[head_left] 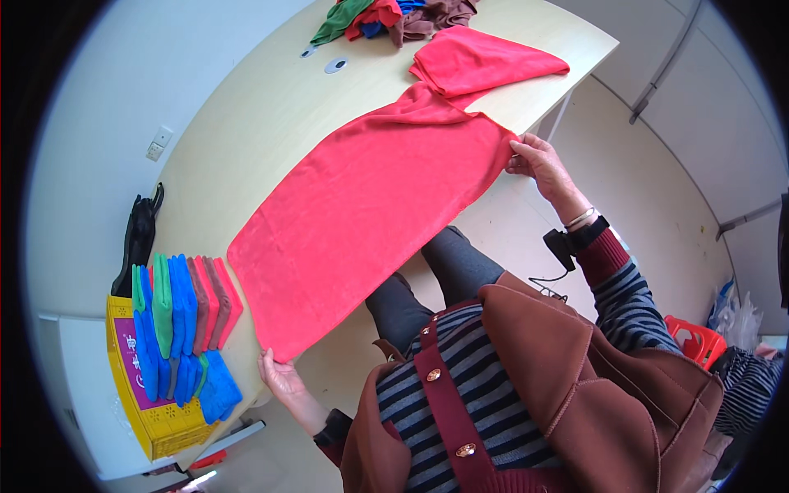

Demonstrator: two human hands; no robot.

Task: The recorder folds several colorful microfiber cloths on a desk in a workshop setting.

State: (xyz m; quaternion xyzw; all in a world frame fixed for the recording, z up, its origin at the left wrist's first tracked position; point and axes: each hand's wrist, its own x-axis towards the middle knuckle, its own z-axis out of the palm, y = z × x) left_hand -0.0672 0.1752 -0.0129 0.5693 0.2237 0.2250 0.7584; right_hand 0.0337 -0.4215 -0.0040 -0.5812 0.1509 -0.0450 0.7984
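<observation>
A large red towel point(370, 209) lies spread over the near part of the table, its near edge reaching past the table's edge. My left hand point(283, 380) pinches its lower left corner near the stacks of folded cloths. At the opposite end, my right hand point(541, 163) grips the right corner, with the fingers partly hidden by the fabric. Beyond the towel's far right end lies another red cloth point(485, 62), loosely folded into a pointed shape and touching the towel.
Folded cloths point(185, 308) in green, blue, brown and red stand in rows by a yellow crate point(168, 431) at the left. Crumpled cloths point(394, 18) lie heaped at the table's point(279, 107) far end. A black bag point(141, 234) leans beside the wall. A red stool point(694, 341) stands at right.
</observation>
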